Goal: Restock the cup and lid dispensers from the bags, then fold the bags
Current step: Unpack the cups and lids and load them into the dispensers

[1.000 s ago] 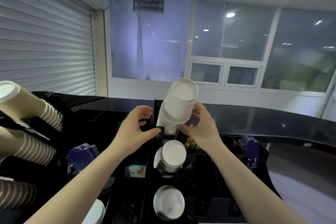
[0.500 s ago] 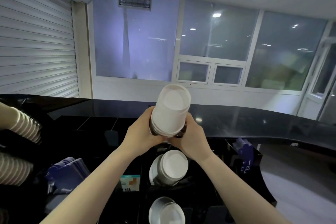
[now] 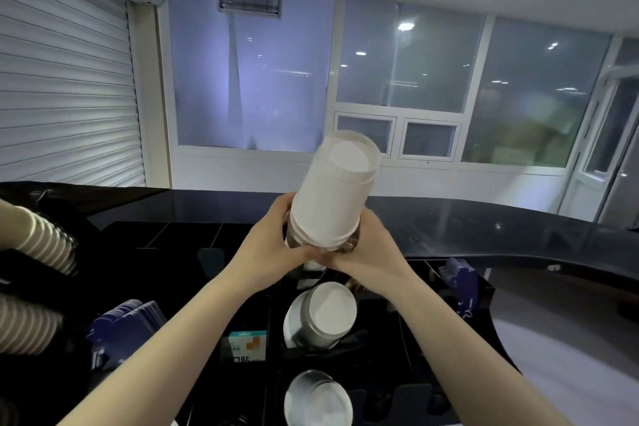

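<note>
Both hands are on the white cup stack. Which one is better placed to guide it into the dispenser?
Probably the right hand: its grip wraps the white cup stack's base on the side it tilts toward. The left hand only steadies.

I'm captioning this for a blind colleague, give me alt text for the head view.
Both hands, left hand and right hand, grip the base of a tilted white cup stack above a black dispenser holding two more cup stacks.
</note>
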Demonstrator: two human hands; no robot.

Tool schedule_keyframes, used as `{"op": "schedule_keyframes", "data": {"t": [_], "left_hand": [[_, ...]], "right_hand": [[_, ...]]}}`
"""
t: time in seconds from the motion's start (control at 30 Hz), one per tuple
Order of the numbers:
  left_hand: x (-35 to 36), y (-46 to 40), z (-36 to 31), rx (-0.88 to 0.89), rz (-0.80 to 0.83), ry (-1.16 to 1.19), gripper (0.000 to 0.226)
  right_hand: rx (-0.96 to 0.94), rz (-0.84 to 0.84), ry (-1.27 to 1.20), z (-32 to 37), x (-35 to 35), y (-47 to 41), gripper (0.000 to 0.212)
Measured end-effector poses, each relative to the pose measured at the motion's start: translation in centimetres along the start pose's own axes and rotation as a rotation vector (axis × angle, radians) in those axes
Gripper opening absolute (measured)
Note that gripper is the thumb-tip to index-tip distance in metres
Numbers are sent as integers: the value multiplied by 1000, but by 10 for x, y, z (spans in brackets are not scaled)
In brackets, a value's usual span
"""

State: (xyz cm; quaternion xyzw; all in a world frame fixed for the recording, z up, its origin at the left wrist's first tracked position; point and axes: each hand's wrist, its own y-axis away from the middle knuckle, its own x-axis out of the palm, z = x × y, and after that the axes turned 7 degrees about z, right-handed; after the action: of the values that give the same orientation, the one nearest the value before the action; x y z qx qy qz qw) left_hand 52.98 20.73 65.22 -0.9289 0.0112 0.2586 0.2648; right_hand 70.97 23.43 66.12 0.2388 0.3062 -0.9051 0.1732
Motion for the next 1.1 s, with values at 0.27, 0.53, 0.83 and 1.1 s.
{"op": "schedule_keyframes", "data": {"t": [0.27, 0.53, 0.83, 1.1], "left_hand": [[-17, 26, -40, 103, -121, 70, 76], [-21, 73, -47, 28, -81, 7, 71], [2, 139, -44, -27, 15, -112, 72], [33, 166, -25, -107, 103, -91, 73]], "right_hand": [[-172, 103, -126, 47, -30, 24, 69], [-257, 113, -238, 74, -22, 57, 75], [-291, 165, -383, 73, -7, 105, 61], [-192, 88, -418, 68, 6, 136, 74]]}}
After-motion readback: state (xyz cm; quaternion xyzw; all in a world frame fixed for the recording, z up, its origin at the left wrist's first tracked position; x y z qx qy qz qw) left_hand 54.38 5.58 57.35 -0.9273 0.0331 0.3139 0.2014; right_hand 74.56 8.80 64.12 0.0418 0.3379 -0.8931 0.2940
